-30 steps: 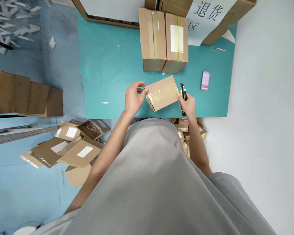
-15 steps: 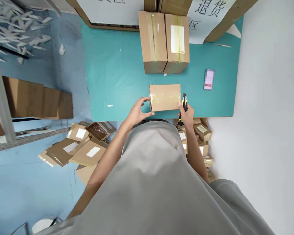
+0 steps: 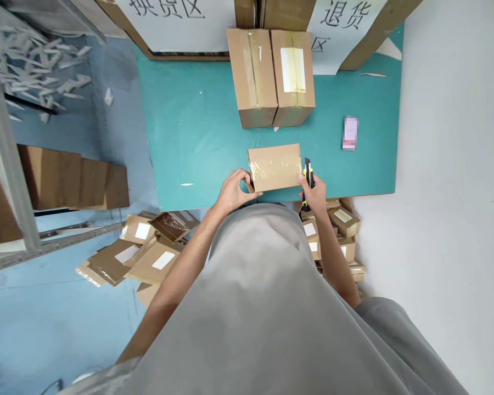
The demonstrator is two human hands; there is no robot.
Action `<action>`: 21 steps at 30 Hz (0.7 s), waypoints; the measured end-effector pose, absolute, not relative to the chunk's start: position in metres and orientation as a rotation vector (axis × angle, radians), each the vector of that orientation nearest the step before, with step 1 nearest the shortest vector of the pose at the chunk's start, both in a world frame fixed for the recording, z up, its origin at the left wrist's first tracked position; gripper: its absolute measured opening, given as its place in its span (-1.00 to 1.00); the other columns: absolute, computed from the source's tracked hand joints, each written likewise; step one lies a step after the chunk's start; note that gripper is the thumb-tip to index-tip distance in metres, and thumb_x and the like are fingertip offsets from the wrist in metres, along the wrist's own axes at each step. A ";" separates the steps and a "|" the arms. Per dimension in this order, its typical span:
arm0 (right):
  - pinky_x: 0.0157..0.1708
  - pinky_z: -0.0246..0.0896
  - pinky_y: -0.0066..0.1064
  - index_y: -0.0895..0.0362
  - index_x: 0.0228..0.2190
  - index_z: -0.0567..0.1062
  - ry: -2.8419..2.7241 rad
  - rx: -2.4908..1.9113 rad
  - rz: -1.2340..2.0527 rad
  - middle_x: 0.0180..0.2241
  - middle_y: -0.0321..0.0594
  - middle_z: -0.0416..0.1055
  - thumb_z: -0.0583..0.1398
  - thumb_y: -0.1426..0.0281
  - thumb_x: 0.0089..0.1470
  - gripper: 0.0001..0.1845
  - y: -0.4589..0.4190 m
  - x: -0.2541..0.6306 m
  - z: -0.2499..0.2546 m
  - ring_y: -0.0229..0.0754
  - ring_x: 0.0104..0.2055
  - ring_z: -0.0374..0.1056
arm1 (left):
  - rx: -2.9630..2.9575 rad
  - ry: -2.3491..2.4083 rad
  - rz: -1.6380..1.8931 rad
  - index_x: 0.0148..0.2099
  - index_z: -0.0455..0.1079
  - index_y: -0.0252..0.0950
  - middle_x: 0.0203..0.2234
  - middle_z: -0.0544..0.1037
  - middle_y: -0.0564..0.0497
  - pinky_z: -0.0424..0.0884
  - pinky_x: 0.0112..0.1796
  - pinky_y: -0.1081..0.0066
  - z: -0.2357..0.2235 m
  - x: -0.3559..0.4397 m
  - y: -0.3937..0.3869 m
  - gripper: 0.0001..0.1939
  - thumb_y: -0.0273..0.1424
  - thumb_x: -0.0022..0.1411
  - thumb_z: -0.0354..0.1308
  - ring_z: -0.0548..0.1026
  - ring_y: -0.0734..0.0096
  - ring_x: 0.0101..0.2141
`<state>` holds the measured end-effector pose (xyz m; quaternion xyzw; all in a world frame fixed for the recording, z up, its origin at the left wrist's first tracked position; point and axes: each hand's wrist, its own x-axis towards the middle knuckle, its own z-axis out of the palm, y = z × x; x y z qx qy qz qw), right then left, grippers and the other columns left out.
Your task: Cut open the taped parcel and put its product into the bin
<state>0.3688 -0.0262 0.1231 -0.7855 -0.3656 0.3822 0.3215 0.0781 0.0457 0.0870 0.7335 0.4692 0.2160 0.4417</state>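
A small taped cardboard box [image 3: 275,167] lies slightly tilted near the front edge of the teal table. My left hand [image 3: 235,191] is closed on its left end, the thumb along the near corner and the fingers curled at the side, where a flap seems to stick out. In my right hand [image 3: 315,193] is a yellow and black utility knife [image 3: 308,178], its dark blade end pointing away from me. The thumb of that same hand presses on the right edge of the box.
Two larger taped boxes [image 3: 274,79] stand farther back on the teal table [image 3: 185,120], before big cartons with paper signs [image 3: 181,22]. A blurred phone-like object [image 3: 349,133] lies right. Flattened cardboard [image 3: 152,260] and several small boxes [image 3: 348,230] sit below the table.
The box has turned a little, its left end now nearer to me. My left fingers have closed in against that end. The right hand keeps the knife in nearly the same place.
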 end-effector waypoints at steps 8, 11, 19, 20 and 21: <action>-0.31 0.41 -0.31 0.00 -0.28 0.44 -1.053 -2.063 0.968 -0.42 -0.33 0.47 0.21 -0.21 0.33 -0.47 -0.030 0.367 0.122 -0.12 -0.46 0.49 | 1.949 1.378 0.784 0.37 0.35 -0.17 0.32 0.45 -0.30 0.44 0.34 -0.17 0.118 0.102 0.054 -0.25 0.10 0.35 0.43 0.43 -0.19 0.36; -0.16 0.46 -0.26 0.00 -0.20 0.50 -1.137 -2.138 0.885 -0.32 -0.20 0.57 0.11 -0.15 0.44 -0.50 -0.031 0.367 0.125 -0.01 -0.27 0.57 | 2.150 1.117 0.674 0.42 0.40 -0.12 0.46 0.39 -0.25 0.20 0.50 -0.29 0.128 0.137 0.075 -0.38 0.07 0.49 0.27 0.27 -0.25 0.52; 0.28 0.38 -0.06 0.14 0.31 0.53 -1.479 -2.252 0.782 0.20 0.14 0.60 0.01 0.22 0.54 -0.47 -0.018 0.365 0.157 0.20 0.24 0.52 | 2.163 0.895 0.497 0.45 0.46 -0.07 0.56 0.35 -0.11 -0.14 0.60 -0.35 0.113 0.184 0.085 -0.48 -0.06 0.58 0.12 0.12 -0.20 0.62; 0.29 0.37 -0.06 0.16 0.34 0.51 -1.503 -2.282 0.800 0.23 0.16 0.58 0.00 0.25 0.54 -0.44 -0.017 0.364 0.161 0.21 0.25 0.52 | 2.141 0.895 0.502 0.45 0.46 -0.05 0.56 0.35 -0.10 -0.15 0.60 -0.36 0.112 0.184 0.084 -0.47 -0.06 0.57 0.14 0.12 -0.21 0.62; 0.29 0.38 -0.04 0.19 0.37 0.50 -1.515 -2.311 0.815 0.24 0.18 0.58 -0.01 0.27 0.53 -0.42 -0.015 0.362 0.164 0.22 0.25 0.52 | 2.124 0.894 0.509 0.45 0.46 -0.04 0.56 0.35 -0.08 -0.16 0.60 -0.36 0.111 0.182 0.084 -0.47 -0.07 0.55 0.16 0.11 -0.21 0.62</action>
